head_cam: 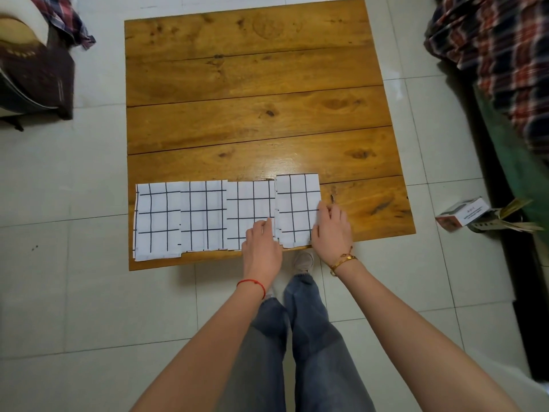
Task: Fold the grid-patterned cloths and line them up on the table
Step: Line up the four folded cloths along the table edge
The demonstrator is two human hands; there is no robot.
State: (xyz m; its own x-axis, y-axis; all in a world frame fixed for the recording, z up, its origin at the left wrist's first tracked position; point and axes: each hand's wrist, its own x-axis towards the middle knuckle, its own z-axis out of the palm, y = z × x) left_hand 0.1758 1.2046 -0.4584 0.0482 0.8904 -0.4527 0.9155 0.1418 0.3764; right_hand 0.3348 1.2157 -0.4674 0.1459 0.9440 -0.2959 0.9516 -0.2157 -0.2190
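Four folded grid cloths (228, 215) lined up along counter (252, 114) near edge. Left hand (261, 248) flat on third, right hand (332, 227) flat, touching fourth's right edge; nothing gripped.

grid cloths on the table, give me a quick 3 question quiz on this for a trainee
1. Count: how many folded cloths lie in the row along the table's near edge?
2. True or false: the rightmost cloth sits exactly level with the other three.
3. Choose: the right hand is (A) lifted clear of the table, (B) at the rightmost cloth's right edge, (C) on the leftmost cloth.

Key
1. Four.
2. False: its far edge lies farther up the table than its neighbours'.
3. B. The left hand rests at the seam between the third cloth and the rightmost one.
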